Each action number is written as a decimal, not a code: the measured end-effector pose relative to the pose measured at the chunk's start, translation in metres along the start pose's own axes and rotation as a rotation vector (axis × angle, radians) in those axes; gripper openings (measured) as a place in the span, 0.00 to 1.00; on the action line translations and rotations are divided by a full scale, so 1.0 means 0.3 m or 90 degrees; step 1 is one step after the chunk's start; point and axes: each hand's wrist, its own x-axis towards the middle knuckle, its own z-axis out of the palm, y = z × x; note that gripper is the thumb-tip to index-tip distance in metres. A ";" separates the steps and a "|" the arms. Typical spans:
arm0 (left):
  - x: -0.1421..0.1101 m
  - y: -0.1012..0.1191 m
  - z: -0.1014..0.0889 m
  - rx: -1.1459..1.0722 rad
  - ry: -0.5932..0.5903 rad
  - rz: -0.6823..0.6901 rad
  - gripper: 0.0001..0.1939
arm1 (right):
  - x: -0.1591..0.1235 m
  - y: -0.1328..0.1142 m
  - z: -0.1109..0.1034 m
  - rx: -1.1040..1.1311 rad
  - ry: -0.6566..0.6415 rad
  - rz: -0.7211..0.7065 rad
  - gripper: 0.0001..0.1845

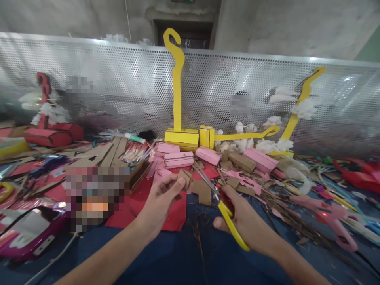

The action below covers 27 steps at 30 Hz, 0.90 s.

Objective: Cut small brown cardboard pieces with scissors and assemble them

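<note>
Between the thumb and fingers of my left hand (162,200) is a small brown cardboard piece (185,178). My right hand (245,213) grips a pair of scissors (231,227) with yellow handles, the blades slanting up and left, a little to the right of the cardboard piece. Below my left hand a red sheet (172,213) lies on the blue table. Just beyond both hands sit small pink boxes, one of them a pink box (178,159) with brown edges. Cardboard scraps (202,191) lie near the scissor blades.
A yellow swan-like figure (177,95) stands at the back before a perforated metal panel (127,79). To the right lies a pink glue gun (329,215) with a red light. Cardboard strips (111,152) are piled on the left, and a purple package (32,233) sits at front left.
</note>
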 end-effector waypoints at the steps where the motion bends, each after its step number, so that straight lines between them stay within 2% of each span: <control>1: 0.001 -0.004 -0.003 -0.016 0.004 -0.006 0.12 | -0.004 -0.004 0.003 -0.048 0.001 -0.014 0.27; 4: 0.003 -0.023 -0.009 -0.029 0.027 -0.012 0.11 | -0.010 -0.011 0.019 -0.113 0.001 -0.033 0.27; 8: -0.006 -0.041 -0.005 0.002 0.029 0.000 0.10 | -0.010 -0.020 0.035 -0.097 0.018 -0.054 0.25; 16: -0.020 -0.030 0.013 0.038 0.020 0.018 0.13 | -0.010 -0.029 0.033 -0.118 0.039 -0.062 0.28; 20: -0.018 -0.029 0.008 0.079 0.010 0.031 0.14 | -0.009 -0.028 0.029 -0.130 0.059 -0.093 0.24; 27: -0.018 -0.037 0.007 0.087 -0.004 0.046 0.12 | -0.006 -0.021 0.028 -0.150 0.049 -0.039 0.23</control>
